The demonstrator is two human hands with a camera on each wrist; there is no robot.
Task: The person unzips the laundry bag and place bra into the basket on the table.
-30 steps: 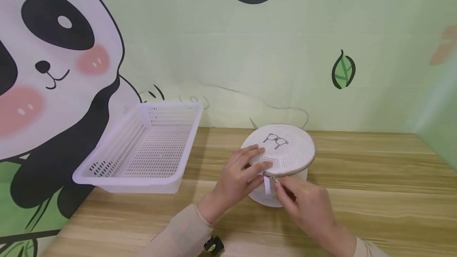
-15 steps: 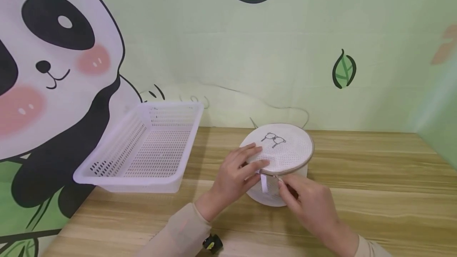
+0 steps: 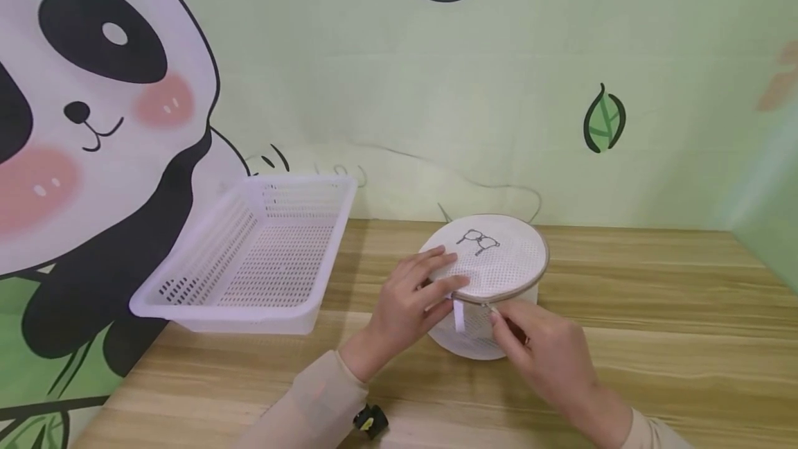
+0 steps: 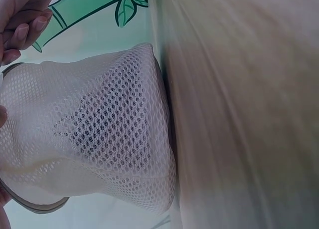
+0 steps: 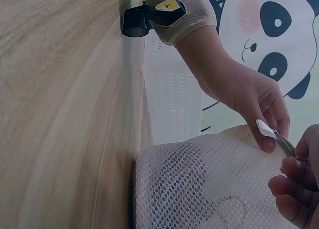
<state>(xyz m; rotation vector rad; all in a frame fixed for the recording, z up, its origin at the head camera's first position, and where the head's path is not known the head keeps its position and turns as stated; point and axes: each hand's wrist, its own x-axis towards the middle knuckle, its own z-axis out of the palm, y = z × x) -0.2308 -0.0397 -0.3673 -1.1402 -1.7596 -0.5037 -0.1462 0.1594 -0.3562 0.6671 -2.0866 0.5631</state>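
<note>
A round white mesh laundry bag (image 3: 499, 272) stands upright on the wooden table, with a dark outline of glasses on its lid. Grey-brown zipper tape (image 3: 520, 292) runs round the lid's edge. My left hand (image 3: 411, 296) grips the near-left rim, fingers on the lid and thumb below the edge. Beside that thumb hangs a small white fabric tag (image 3: 459, 316). At the front of the rim my right hand (image 3: 548, 348) pinches the zipper pull, mostly hidden by the fingertips. Something dark shows through the mesh wall (image 4: 109, 114) in the left wrist view.
To the left stands a white perforated plastic basket (image 3: 268, 276). A black wrist-camera mount (image 3: 370, 421) sits at my left sleeve, low over the table (image 3: 673, 338). Behind the table rises a pale green wall cloth (image 3: 349, 75) printed with a panda and leaves.
My right hand has slid slightly right along the rim with the zipper pull, widening its distance from the tag. The left hand keeps its grip and has shifted slightly, together with the bag.
</note>
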